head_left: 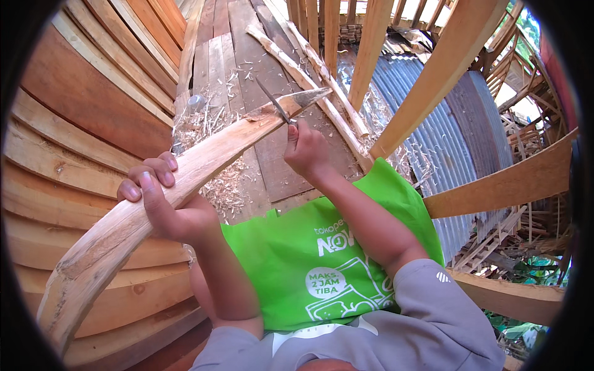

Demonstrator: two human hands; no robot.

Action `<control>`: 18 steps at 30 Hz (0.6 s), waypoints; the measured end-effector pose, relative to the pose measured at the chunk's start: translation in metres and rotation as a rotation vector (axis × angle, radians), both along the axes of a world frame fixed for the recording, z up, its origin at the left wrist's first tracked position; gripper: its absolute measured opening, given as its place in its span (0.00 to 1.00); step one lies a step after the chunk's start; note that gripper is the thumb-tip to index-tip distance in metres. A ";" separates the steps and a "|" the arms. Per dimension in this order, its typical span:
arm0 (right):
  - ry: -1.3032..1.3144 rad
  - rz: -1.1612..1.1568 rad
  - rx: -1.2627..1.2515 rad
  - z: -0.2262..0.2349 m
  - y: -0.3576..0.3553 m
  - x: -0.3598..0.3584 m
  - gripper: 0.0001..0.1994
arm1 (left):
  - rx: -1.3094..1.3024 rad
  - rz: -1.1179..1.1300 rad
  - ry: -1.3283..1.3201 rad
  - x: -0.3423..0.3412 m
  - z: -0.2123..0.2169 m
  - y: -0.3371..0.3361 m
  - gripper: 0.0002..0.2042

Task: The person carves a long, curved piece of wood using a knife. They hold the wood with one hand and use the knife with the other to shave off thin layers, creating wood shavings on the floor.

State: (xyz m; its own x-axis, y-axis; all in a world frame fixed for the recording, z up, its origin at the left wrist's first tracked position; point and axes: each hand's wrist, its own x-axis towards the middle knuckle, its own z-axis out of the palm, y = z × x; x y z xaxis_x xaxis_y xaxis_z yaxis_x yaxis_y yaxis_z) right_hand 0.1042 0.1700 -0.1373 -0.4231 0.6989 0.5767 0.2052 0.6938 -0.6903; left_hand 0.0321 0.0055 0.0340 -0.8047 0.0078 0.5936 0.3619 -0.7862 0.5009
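While the left grip (162,196) clasps the wood (226,146), which slants above the floor (281,179), the right grip (306,148) is closed on the knife (270,97), its blade crossing the wood near the far end. Shavings (226,190) lie on the floor.

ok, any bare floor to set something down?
Mostly bare floorboards, few flecks: between the shavings heap and right hand; also beyond the knife, left of the peeled poles. Crowded: far left, loose shavings near a clear container.
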 end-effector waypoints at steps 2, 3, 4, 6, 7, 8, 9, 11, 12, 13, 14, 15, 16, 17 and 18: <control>0.019 0.176 -0.010 0.014 -0.022 0.002 0.15 | 0.001 0.001 0.002 -0.006 -0.003 -0.003 0.10; 0.013 0.353 0.114 0.014 -0.023 0.011 0.15 | 0.002 0.009 -0.016 -0.004 -0.001 -0.002 0.10; 0.007 0.259 0.015 0.008 -0.018 0.010 0.15 | 0.002 0.018 -0.035 -0.001 0.002 0.001 0.10; 0.006 0.069 -0.173 0.008 -0.004 0.000 0.15 | 0.001 0.040 -0.071 0.002 0.003 0.003 0.11; 0.000 0.112 -0.119 0.014 -0.010 0.000 0.15 | 0.000 0.054 -0.088 0.003 0.002 0.001 0.11; -0.006 0.155 -0.065 0.019 -0.020 0.005 0.15 | -0.002 0.067 -0.105 0.003 0.002 0.001 0.11; -0.021 0.196 -0.015 0.023 -0.028 0.007 0.16 | 0.011 0.060 -0.112 0.000 0.001 0.002 0.10; -0.008 0.155 -0.040 0.010 0.001 0.008 0.15 | 0.023 0.048 -0.140 0.003 0.000 0.003 0.10; 0.011 0.137 -0.043 0.018 0.011 0.007 0.15 | 0.024 0.061 -0.136 0.002 0.000 0.003 0.10; -0.059 0.103 -0.065 0.022 0.008 0.007 0.14 | 0.025 0.073 -0.132 0.002 -0.001 0.002 0.10; -0.062 0.139 -0.054 0.024 -0.003 0.010 0.13 | 0.027 0.086 -0.128 0.002 -0.001 0.001 0.09; -0.060 0.171 -0.036 0.032 -0.017 0.010 0.13 | 0.020 0.103 -0.134 -0.002 -0.002 0.003 0.09; -0.072 0.201 -0.030 0.034 -0.028 0.013 0.13 | 0.000 0.118 -0.153 -0.001 -0.003 0.001 0.09; -0.022 0.269 0.009 0.024 -0.025 0.010 0.13 | -0.020 0.134 -0.172 -0.001 -0.005 0.000 0.09; -0.033 0.230 0.008 0.016 -0.017 0.011 0.13 | -0.061 0.168 -0.160 0.000 -0.008 -0.001 0.09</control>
